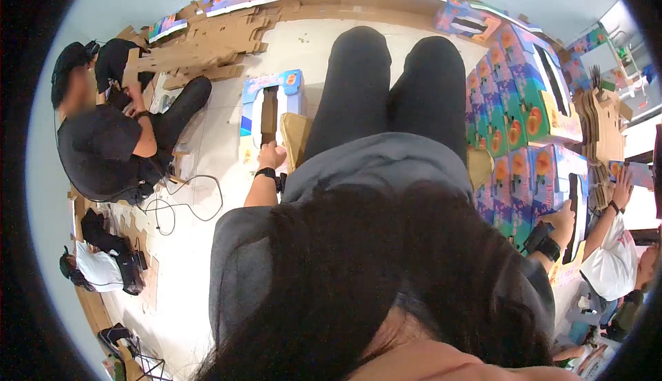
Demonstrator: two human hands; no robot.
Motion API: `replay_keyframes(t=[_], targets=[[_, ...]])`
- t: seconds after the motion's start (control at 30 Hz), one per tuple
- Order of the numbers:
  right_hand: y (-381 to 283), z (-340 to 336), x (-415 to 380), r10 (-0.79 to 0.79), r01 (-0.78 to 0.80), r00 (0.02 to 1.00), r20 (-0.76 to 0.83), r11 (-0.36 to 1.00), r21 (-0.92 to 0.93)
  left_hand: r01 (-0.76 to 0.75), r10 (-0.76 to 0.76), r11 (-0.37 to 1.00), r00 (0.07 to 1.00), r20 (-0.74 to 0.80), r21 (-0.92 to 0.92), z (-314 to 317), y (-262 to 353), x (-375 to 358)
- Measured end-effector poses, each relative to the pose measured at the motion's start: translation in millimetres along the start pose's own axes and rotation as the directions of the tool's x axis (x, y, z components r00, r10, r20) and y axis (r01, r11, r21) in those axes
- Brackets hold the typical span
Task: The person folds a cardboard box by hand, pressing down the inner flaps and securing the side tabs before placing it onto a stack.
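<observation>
I sit on the floor with my legs in black trousers [386, 84] stretched forward. My left hand [271, 155], with a black wristband, is closed at the near edge of a flat printed carton [256, 105] lying on the floor, next to a brown cardboard flap [295, 136]. My right hand [562, 217], also with a black wrist strap, grips the side of a purple and green fruit-printed box [552, 171] standing at my right. My dark hair hides the lower middle of the view.
Stacked printed boxes [514, 98] rise at the right. Flat brown cardboard [207, 46] lies at the far left. A person in black [103, 143] sits at the left by a cable [186, 198]. Another person [96, 268] is lower left, and one in white [610, 260] at the right.
</observation>
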State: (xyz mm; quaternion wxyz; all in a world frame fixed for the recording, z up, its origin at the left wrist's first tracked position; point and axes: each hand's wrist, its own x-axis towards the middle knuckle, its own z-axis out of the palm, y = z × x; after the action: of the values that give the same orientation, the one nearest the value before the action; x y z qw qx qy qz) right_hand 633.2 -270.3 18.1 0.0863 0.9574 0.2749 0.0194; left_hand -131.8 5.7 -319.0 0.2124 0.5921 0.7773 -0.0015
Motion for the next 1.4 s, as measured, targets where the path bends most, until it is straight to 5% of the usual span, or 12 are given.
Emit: replay_keyframes(t=[0.13,0.37,0.47,0.63,0.73,0.77,0.93,1.1,1.2,1.23,1.33,1.4], targets=[[6.8,7.1,9.2,-0.089,0.090,0.996,-0.020,0.996,0.023,-0.228,0.218,0.948,0.974,-0.069,-0.221,2.5,-12.2,48.1],[22.6,29.6,51.4,-0.106,0.106,0.994,-0.004,0.993,-0.060,0.049,-0.051,0.999,0.961,0.272,0.014,52.4,-20.5,110.2],[17.9,34.1,64.8,-0.273,0.211,0.927,-0.257,0.947,-0.242,0.154,-0.186,0.980,0.929,0.319,0.124,68.3,-12.4,97.0],[-32.7,-47.5,39.3,-0.150,0.123,0.983,0.106,0.967,0.223,0.171,-0.276,0.926,0.916,0.292,0.337,33.8,18.7,47.6],[-5.2,-33.7,57.7,-0.159,0.150,0.986,0.049,0.976,0.160,0.185,-0.356,0.868,0.879,0.318,0.461,-0.3,44.3,6.5],[-10.2,-51.5,38.3,-0.137,0.130,0.990,0.031,0.978,0.161,0.277,-0.369,0.899,0.896,0.247,0.338,83.2,-35.7,74.8],[-4.3,-75.6,-2.1,-0.136,0.153,0.986,-0.094,0.968,0.200,0.312,-0.393,0.914,0.841,0.372,0.261,112.3,-74.3,61.7],[-1.9,-85.9,16.1,-0.230,0.268,0.941,-0.247,0.954,0.135,0.344,-0.354,0.932,0.932,0.081,0.116,-11.6,17.4,-34.7],[-50.8,-120.2,6.1,-0.325,0.426,0.852,-0.410,0.886,0.183,0.111,-0.168,0.974,0.939,-0.301,-0.198,-39.9,7.0,-23.2],[-71.9,-132.2,1.3,-0.360,0.470,0.836,-0.413,0.859,0.202,0.074,-0.167,0.897,0.970,-0.178,-0.436,-56.8,-2.6,-6.9],[-120.1,-146.9,-10.9,-0.489,0.599,0.784,-0.382,0.759,0.257,-0.060,-0.230,0.799,0.889,-0.396,-0.599,-123.6,46.5,-33.4],[-143.2,-135.4,-4.8,-0.585,0.660,0.737,-0.338,0.730,0.178,-0.140,-0.181,0.857,0.819,-0.544,-0.496,-146.8,43.7,-13.9]])
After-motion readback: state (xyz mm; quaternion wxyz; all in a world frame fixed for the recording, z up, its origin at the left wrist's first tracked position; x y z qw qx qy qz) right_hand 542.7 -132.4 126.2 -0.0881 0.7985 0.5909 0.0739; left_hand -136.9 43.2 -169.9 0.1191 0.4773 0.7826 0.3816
